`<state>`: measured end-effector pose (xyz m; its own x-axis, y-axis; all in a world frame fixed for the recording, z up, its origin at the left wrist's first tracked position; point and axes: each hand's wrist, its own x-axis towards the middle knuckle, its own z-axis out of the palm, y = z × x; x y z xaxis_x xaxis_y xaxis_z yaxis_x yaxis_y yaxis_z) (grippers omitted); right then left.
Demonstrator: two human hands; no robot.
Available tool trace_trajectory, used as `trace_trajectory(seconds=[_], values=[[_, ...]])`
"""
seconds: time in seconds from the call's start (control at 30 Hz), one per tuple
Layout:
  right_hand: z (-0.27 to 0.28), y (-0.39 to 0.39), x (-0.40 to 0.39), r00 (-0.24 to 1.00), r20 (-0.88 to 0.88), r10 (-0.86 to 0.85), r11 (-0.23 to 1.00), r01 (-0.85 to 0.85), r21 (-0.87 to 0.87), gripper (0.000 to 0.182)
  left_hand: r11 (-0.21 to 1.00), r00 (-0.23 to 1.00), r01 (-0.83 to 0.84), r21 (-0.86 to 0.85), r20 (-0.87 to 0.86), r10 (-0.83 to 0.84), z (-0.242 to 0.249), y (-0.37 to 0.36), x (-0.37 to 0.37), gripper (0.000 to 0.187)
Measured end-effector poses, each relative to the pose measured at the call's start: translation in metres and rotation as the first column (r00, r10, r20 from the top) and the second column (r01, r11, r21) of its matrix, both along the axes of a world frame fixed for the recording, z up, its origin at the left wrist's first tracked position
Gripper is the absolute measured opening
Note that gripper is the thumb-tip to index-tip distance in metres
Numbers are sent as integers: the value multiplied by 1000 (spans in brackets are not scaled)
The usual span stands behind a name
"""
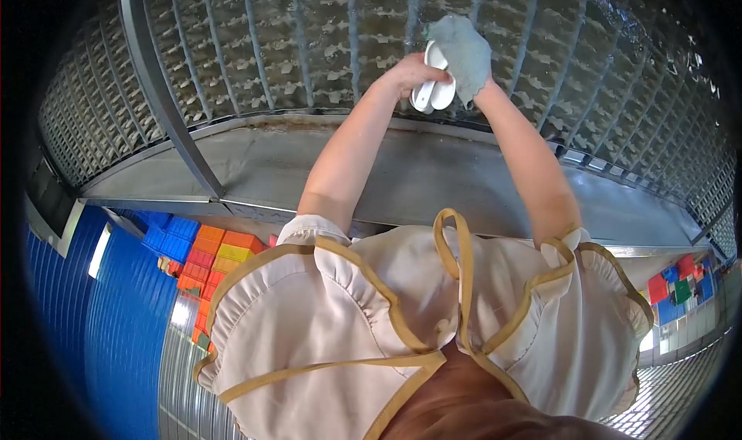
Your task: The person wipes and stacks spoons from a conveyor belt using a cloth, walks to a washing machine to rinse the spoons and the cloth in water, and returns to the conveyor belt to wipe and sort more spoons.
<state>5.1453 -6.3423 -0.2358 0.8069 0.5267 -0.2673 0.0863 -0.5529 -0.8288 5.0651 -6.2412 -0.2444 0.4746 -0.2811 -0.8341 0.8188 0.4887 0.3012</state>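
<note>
My left hand (416,74) is closed around a few white soup spoons (442,94), its thumb lying across them. The spoons are bunched together, bowls toward me. Right beside them, a pale blue-grey cloth (464,50) covers my right hand (484,90); only the wrist and heel of the hand show, and the fingers are hidden under it. The cloth's edge meets the spoons. Both hands are held out over a wide slatted conveyor belt (325,34) with wet-looking pegs between its bars.
A metal ledge (309,162) runs along the belt's near side, in front of my body. A steel post (158,84) rises at the left. Stacked orange crates (205,254) and blue crates (170,235) stand behind at left; more coloured crates (680,289) are at right.
</note>
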Motion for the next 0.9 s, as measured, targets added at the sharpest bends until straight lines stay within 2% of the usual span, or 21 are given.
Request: trace_trajectory(seconds=[0.07,0.1,0.17,0.2,0.23,0.27,0.3,0.33,0.37,0.4,0.5,0.57,0.6,0.63,0.67,0.7,0.77,0.8,0.83,0.87,0.9], values=[[-4,-2,11,964,222,149,896,-37,-442,20,999,1000,-27,21,7,27,3,-4,2,39],[-7,-8,17,964,221,146,897,-35,-441,20,998,998,-56,42,15,56,3,-6,3,38],[-13,-25,30,865,452,221,951,-88,-296,15,996,996,-86,35,14,86,0,-4,6,37],[-5,-32,35,995,-55,-79,994,75,-76,16,992,993,-122,23,11,122,-1,-4,7,36],[4,-39,42,770,-587,-251,945,325,22,16,987,987,-159,10,7,159,-2,-5,7,35],[10,-47,48,770,-586,-251,947,322,17,16,982,982,-187,1,9,187,0,-4,9,35],[15,-55,56,944,-221,-245,961,205,-187,18,978,978,-208,6,6,208,-4,-3,8,36],[19,-62,63,981,159,-107,897,164,-409,21,967,967,-256,7,-1,256,-8,-3,6,35],[22,-66,66,873,469,131,772,206,-601,25,953,953,-304,11,-8,304,-10,-3,5,34],[21,-66,62,872,470,134,772,206,-602,25,941,942,-336,-31,-26,336,-10,-1,5,34],[3,-62,29,910,396,121,946,15,-322,25,831,839,-532,-160,35,543,-7,0,7,35],[-4,-58,13,932,342,122,991,-93,-101,30,674,725,-627,-390,25,689,-16,-2,7,35],[5,-50,15,932,342,118,991,-88,-101,30,635,711,-600,-487,41,702,-22,-1,7,33],[16,-44,19,974,98,204,975,-192,-115,28,591,695,-564,-577,55,717,-28,0,6,31],[22,-42,21,949,-153,276,951,-293,-101,25,561,692,-562,-608,27,722,-24,0,6,29],[17,-44,19,951,-154,268,953,-285,-100,25,531,690,-558,-638,-1,723,-15,2,9,28],[11,-47,14,927,-357,114,970,-26,242,20,533,711,-482,-695,46,702,2,5,15,27],[12,-48,14,928,-355,109,970,-22,240,20,553,715,-447,-703,90,693,5,6,19,28],[14,-48,14,742,-670,12,932,235,277,20,571,717,-414,-709,134,685,7,6,22,29],[19,-47,14,441,-897,-20,852,477,215,20,572,718,-412,-709,134,683,7,7,23,29],[24,-49,16,441,-897,-22,851,479,215,20,577,702,-412,-705,158,694,7,7,25,32]])
